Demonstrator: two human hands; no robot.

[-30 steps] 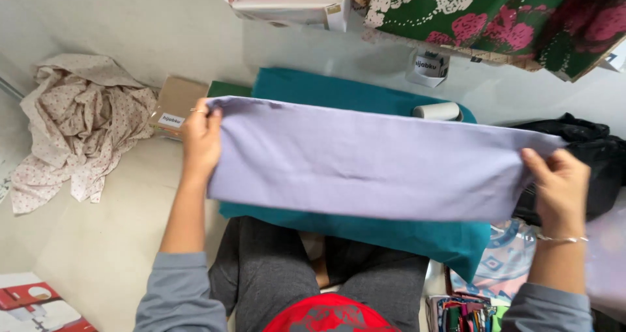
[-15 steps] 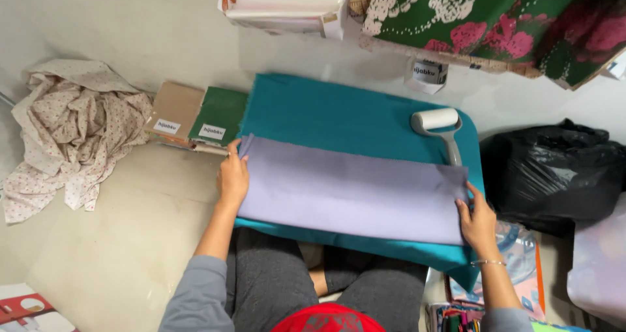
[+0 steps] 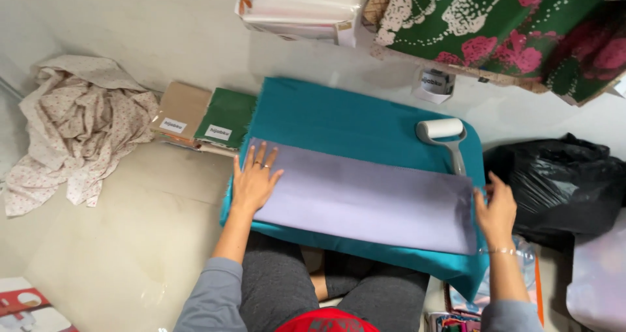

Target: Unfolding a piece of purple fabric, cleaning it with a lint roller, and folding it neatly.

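- Your left hand (image 3: 254, 179) lies flat, fingers spread, on the left end of the long lilac rectangle of folded cloth (image 3: 365, 202); it presses down and grasps nothing.
- Your right hand (image 3: 497, 209) sits at the cloth's right edge, fingers slack and open along the border. I cannot tell whether a fingertip pinches the hem.
- The lilac cloth stretches across the middle of the frame, lying on the teal fabric-covered board (image 3: 339, 117) that rests over your lap. Its near long edge runs close to the board's near edge.
- By my reading, the step in hand is laying the piece out flat and smoothing it; the surface already looks nearly free of wrinkles.
- The next move would call for even palm pressure from the centre outward, with the ends kept square to the board.
- A white lint roller with a grey handle (image 3: 445, 138) lies on the board at upper right, its handle touching the cloth's far edge.
- At far left sits a crumpled cream floral cloth (image 3: 75, 127); a black plastic bag (image 3: 561, 185) bulges at right.
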